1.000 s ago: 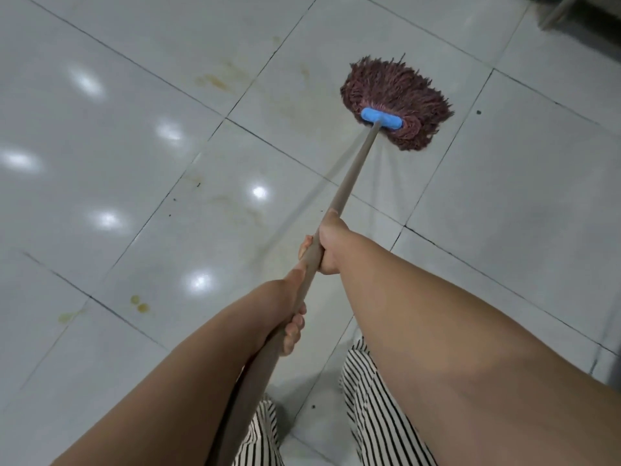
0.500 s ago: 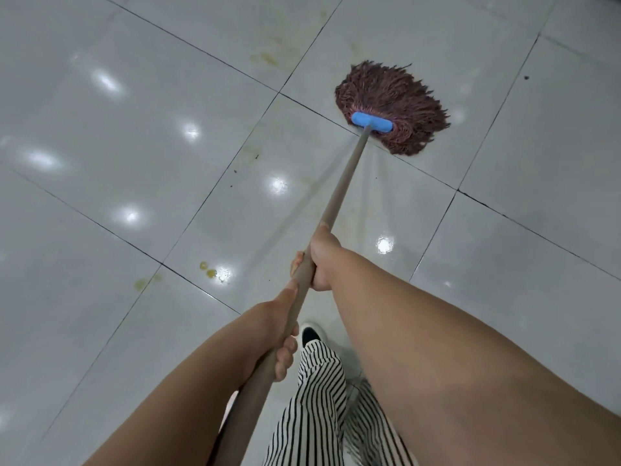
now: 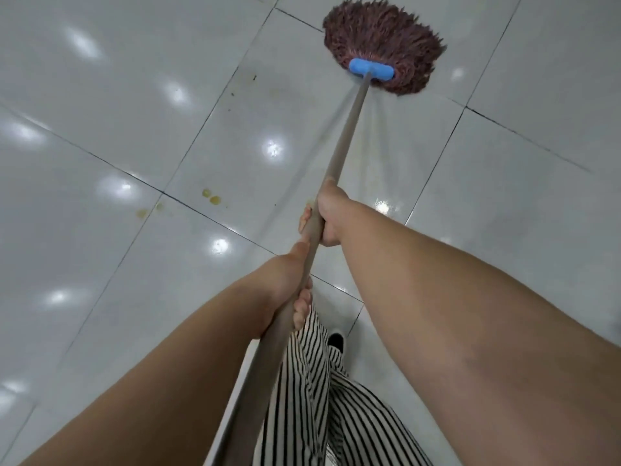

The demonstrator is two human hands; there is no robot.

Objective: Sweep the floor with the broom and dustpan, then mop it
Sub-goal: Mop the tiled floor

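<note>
A mop with a reddish-brown string head (image 3: pixel 383 42) and a blue clamp (image 3: pixel 371 68) lies flat on the white tiled floor (image 3: pixel 100 95), far ahead of me. Its long grey handle (image 3: pixel 346 136) runs back toward my body. My right hand (image 3: pixel 331 216) grips the handle higher up, fingers wrapped round it. Just behind it, my left hand (image 3: pixel 285 290) grips the handle as well, its fingertips curling under. No broom or dustpan shows in this view.
Yellowish stains (image 3: pixel 210 196) mark the tile left of my hands, with fainter smears and specks (image 3: pixel 253 79) nearer the mop head. Dark grout lines cross the glossy floor. My striped trousers (image 3: pixel 322 398) and a dark shoe tip (image 3: pixel 336 341) sit below the handle.
The mop head has slid farther away across the tiles, toward the top of the view. My view has shifted over the floor, and both hands keep their grip on the handle.
</note>
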